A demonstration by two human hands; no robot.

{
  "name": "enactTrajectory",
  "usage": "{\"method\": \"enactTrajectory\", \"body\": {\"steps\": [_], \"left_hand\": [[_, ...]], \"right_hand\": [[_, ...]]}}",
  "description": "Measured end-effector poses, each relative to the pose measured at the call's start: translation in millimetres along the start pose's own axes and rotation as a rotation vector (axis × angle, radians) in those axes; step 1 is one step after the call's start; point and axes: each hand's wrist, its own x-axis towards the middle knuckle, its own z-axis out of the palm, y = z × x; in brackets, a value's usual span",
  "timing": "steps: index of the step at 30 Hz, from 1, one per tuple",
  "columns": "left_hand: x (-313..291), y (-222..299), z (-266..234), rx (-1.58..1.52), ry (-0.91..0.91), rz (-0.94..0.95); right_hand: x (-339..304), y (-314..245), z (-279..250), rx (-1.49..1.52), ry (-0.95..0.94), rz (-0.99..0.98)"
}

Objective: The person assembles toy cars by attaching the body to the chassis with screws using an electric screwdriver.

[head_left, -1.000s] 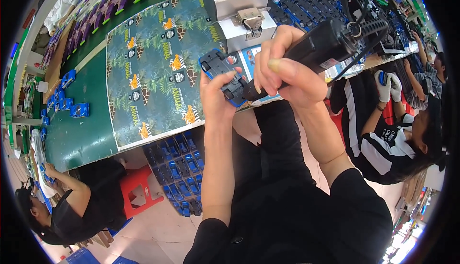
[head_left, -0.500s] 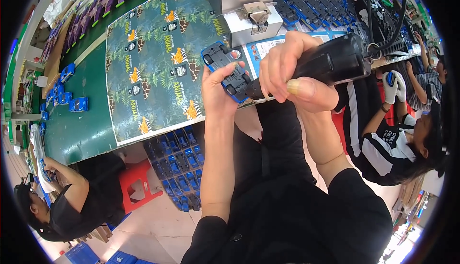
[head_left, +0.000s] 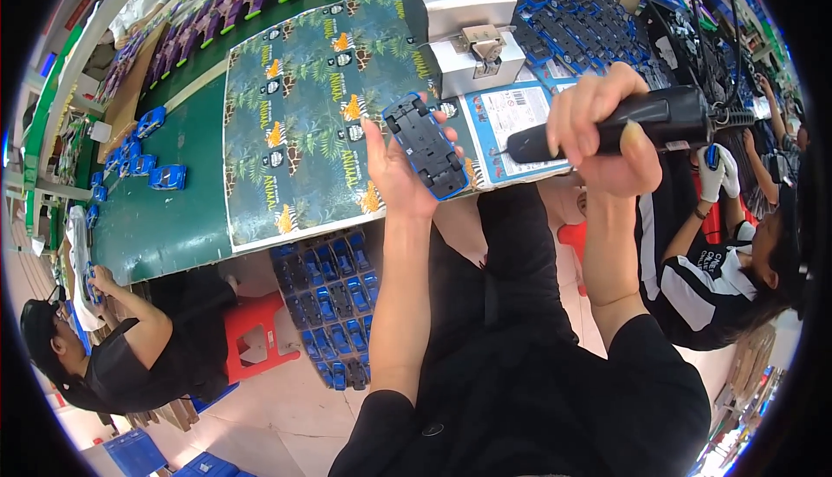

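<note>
My left hand [head_left: 397, 175] holds a blue toy car [head_left: 428, 149] with its black underside turned up. The car rests across my fingers, and my thumb stands out along its left side. In my right hand [head_left: 602, 135] is a black electric screwdriver [head_left: 672, 117], lying nearly level, its nose toward the car but apart from it. My right fingers curl loosely round the screwdriver's body. Just beyond both hands stands a silver metal dispenser [head_left: 472, 13], probably for screws, with a small bracket on its front.
A patterned sheet [head_left: 303, 122] covers part of the green table [head_left: 204, 217]. Many upturned toy cars [head_left: 581, 26] lie at the back right; several blue cars [head_left: 167, 176] sit at the left. Trayed cars [head_left: 334, 304] stand below the edge. Co-workers [head_left: 143, 338] sit on both sides.
The screwdriver has moved right, off the car's underside. My right fingers have loosened round it. My left thumb has come off the underside, and the car now shows whole. The view has shifted slightly.
</note>
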Motion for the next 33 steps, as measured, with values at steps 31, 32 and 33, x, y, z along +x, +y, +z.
{"method": "enactTrajectory", "body": {"steps": [31, 32, 33], "left_hand": [[-168.9, 301.4, -98.3, 2.440, 0.762, 1.033], [-154.0, 277.1, -85.8, 2.410, 0.622, 1.043], [-136.5, 247.8, -72.1, 2.356, 0.486, 1.048]], "right_hand": [[-34.0, 34.5, -56.7, -0.336, 0.299, 0.163], [-41.2, 27.5, -60.0, -0.292, 0.291, 0.160], [-47.2, 15.0, -58.7, -0.245, 0.245, 0.172]]}}
